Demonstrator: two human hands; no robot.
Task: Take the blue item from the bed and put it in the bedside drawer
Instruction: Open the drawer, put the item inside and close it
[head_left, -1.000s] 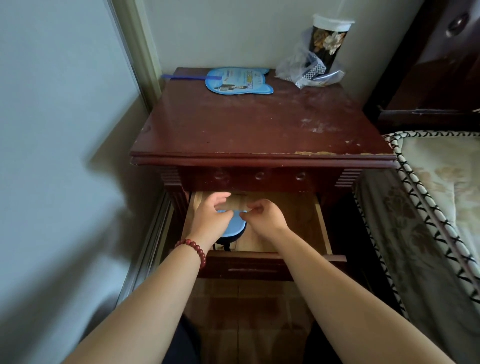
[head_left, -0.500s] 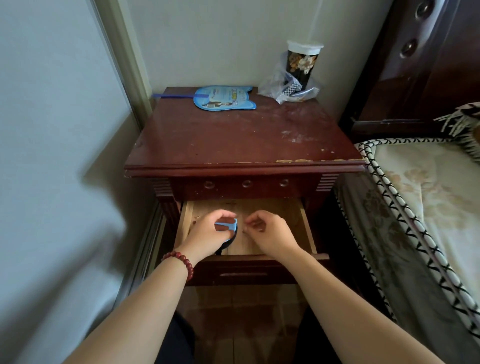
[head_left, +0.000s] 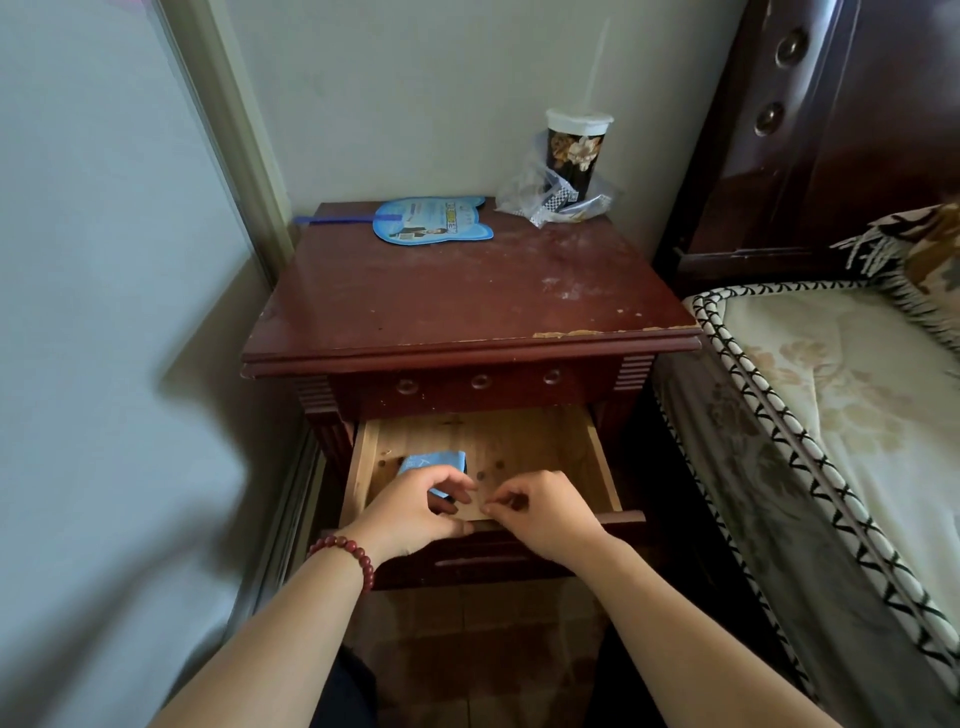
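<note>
The blue item (head_left: 432, 461), a small flat cloth-like piece, lies on the floor of the open wooden bedside drawer (head_left: 602, 457), at its left side. My left hand (head_left: 415, 512), with a red bead bracelet on the wrist, covers the item's near end, and its fingers curl onto that end. My right hand (head_left: 540, 512) hovers just to the right over the drawer's front edge. Its fingertips are pinched together and I see nothing in them.
The dark red nightstand (head_left: 467, 301) carries a blue paper fan (head_left: 431, 221), a lidded cup (head_left: 576, 150) and a clear plastic bag (head_left: 524, 197) at the back. The bed (head_left: 831, 395) and its dark headboard (head_left: 831, 130) stand close on the right. A wall runs along the left.
The blue item has come down from between both hands to lie on the drawer floor. Both hands have drawn back toward the drawer's front, and the right hand has let go.
</note>
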